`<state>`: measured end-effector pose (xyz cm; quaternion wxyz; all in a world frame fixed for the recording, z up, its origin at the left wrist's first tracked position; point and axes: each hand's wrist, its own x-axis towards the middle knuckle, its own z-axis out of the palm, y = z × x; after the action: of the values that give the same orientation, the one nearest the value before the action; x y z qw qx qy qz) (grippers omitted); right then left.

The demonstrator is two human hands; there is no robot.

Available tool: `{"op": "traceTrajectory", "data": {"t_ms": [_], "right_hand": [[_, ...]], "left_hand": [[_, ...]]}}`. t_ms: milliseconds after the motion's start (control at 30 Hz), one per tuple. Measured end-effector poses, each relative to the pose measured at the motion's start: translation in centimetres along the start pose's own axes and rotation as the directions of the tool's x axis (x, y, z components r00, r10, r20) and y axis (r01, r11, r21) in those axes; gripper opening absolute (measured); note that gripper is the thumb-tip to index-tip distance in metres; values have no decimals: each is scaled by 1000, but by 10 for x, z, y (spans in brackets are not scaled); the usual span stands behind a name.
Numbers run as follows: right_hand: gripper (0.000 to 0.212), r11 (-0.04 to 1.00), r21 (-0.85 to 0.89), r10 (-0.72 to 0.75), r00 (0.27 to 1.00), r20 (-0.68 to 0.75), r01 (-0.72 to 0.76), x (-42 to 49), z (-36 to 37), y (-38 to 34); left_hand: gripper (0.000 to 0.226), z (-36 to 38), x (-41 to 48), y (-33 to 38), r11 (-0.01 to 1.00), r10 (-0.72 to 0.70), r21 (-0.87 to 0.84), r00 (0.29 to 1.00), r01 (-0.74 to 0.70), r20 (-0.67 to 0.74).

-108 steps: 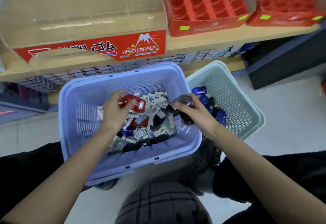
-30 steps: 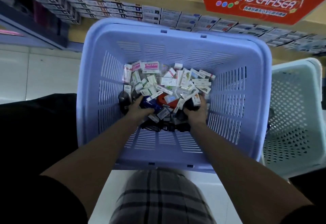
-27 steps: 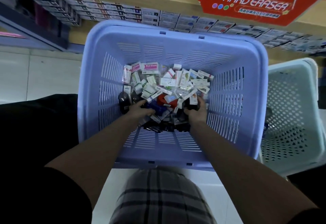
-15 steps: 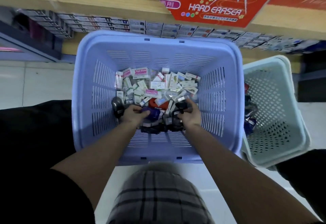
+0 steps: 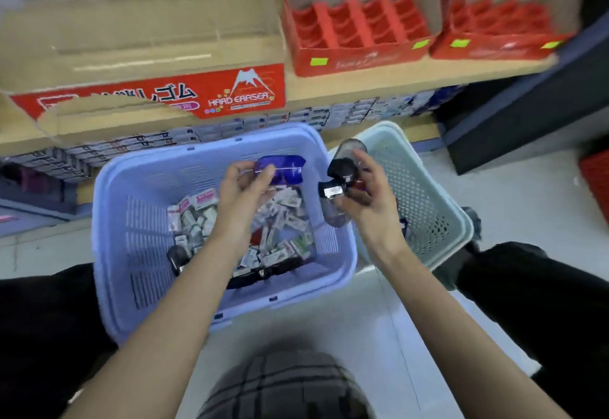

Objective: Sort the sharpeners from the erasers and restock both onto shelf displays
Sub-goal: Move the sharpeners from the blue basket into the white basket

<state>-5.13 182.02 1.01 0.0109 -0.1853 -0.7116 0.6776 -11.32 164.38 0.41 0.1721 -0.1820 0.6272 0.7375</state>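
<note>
Erasers lie heaped in the blue basket, below both grips. Half a second back both were down in that heap; now they are lifted clear. Left grip pinches a blue sharpener. Right grip curls round dark sharpeners, just short of the pale basket. Probably they drop there next. Beyond, red trays sit on the shelf.

Even, fairly bright indoor light; no hard shadows. Motion blur smears the whole frame. Wide-angle bending at edges.
</note>
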Motion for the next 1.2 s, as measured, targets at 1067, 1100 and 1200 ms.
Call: {"op": "traceTrajectory", "data": {"t_ms": [1067, 1100, 1200], "right_hand": [[31, 988, -99, 146, 945, 294, -122, 29, -15, -20], [30, 981, -152, 172, 916, 362, -124, 30, 3, -17], [21, 922, -351, 316, 839, 442, -162, 38, 56, 20]], "left_hand": [[15, -45, 7, 8, 831, -96, 555, 975, -34, 202], [14, -75, 7, 0, 821, -103, 571, 986, 8, 134], [17, -140, 4, -28, 798, -126, 590, 991, 122, -35]]}}
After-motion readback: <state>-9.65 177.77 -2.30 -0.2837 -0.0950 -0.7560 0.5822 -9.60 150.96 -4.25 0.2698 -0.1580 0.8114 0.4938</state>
